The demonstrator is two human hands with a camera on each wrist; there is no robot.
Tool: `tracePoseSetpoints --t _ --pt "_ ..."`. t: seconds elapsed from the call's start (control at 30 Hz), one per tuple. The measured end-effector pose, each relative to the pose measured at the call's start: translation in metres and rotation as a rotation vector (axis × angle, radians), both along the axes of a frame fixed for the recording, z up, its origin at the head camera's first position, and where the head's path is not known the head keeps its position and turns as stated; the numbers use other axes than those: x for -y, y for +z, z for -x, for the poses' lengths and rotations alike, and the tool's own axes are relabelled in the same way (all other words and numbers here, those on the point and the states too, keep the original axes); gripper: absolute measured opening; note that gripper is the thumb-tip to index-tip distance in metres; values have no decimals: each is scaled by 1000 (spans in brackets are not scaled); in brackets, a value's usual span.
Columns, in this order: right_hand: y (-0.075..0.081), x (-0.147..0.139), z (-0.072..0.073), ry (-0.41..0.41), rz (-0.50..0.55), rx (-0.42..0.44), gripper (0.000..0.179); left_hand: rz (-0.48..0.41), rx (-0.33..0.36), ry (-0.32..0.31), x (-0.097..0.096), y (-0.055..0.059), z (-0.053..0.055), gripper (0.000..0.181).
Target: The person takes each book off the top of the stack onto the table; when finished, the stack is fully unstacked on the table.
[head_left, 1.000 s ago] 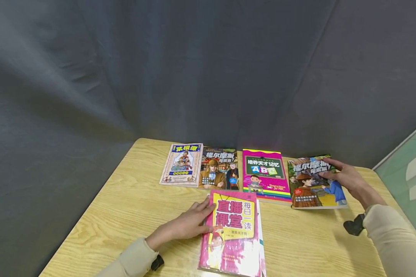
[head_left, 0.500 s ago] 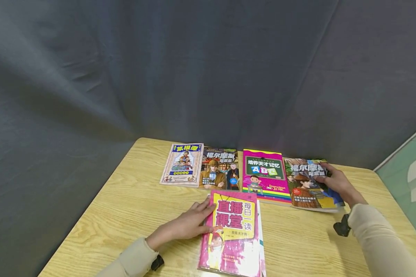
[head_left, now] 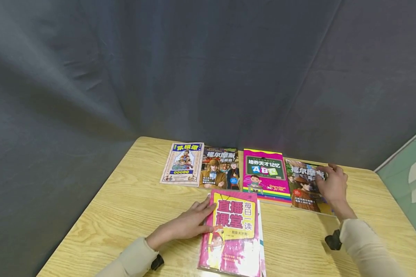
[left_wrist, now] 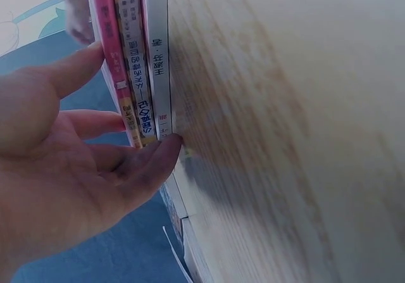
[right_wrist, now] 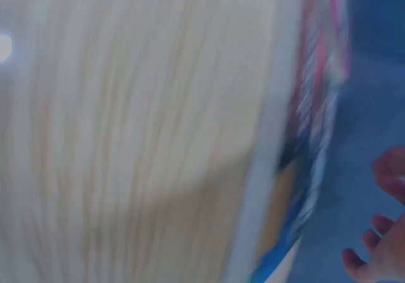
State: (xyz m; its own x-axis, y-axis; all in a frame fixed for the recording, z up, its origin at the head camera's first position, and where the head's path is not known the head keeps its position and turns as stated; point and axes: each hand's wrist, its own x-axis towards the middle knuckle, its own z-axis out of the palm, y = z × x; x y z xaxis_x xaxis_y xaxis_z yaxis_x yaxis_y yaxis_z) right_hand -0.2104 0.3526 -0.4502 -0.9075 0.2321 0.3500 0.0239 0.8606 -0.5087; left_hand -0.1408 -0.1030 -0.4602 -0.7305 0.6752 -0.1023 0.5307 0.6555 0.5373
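My left hand (head_left: pixel 187 223) rests against the left edge of a pink and yellow book (head_left: pixel 235 234), the top one of a small stack near the table's front. In the left wrist view, its thumb and relaxed fingers (left_wrist: pixel 152 163) touch the spines of the stacked books (left_wrist: pixel 136 61). At the right end of the back row, my right hand (head_left: pixel 334 184) is over a dark comic-style detective book (head_left: pixel 303 188), covering its right part. The right wrist view is blurred; there the hand (right_wrist: pixel 386 245) appears apart from the book, fingers loosely bent.
Along the back of the wooden table (head_left: pixel 131 200) lie a cream book (head_left: pixel 182 165), another detective book (head_left: pixel 218 169) and a magenta ABC book (head_left: pixel 267 177). A dark curtain (head_left: pixel 208 69) hangs behind. A green panel (head_left: pixel 409 181) stands to the right.
The right-hand detective book has shifted left against the ABC book and now lies flat. My right hand has moved left with it and let go. The left hand stays put.
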Motion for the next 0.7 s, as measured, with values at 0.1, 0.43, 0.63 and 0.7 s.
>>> tracePoseSetpoints --t 0.1,0.43,0.63,0.7 --pt "11 32 -17 88 38 -77 23 9 -4 -2 0 -1 0 72" --pt "9 145 -84 308 95 252 66 -19 15 9 0 1 0 72" --pt "-7 167 -95 312 97 488 101 -85 46 46 0 2 -3 71" --pt "-11 169 -97 322 143 491 100 -111 61 64 0 0 -4 72"
